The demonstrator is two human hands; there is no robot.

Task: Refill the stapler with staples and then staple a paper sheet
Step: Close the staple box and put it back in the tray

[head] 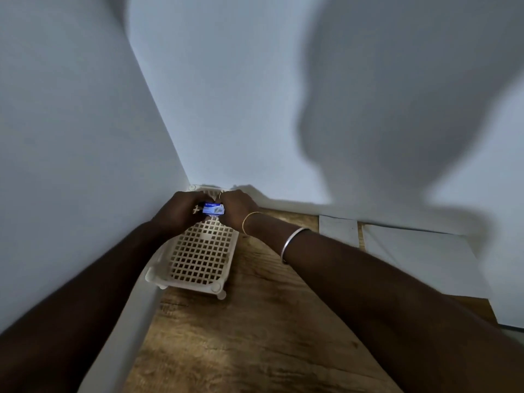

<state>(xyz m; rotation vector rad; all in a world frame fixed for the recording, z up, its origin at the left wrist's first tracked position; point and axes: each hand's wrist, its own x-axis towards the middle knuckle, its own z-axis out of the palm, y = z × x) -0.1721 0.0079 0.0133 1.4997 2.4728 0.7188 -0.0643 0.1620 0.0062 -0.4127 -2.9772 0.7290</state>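
Observation:
A small blue and white staple box point(214, 209) is held between both hands above the far end of a cream plastic lattice tray point(198, 259). My left hand point(178, 211) grips the box's left end with curled fingers. My right hand point(236, 209) grips its right end. A small pale piece sticks out under the left fingers; I cannot tell what it is. White paper sheets point(419, 259) lie on the wooden table point(255, 336) to the right, against the wall. No stapler is visible.
The tray sits in the corner where two white walls point(226, 95) meet, tight against the left wall. A smaller white sheet point(337, 228) lies by the back wall. A dark shadow falls across the right wall.

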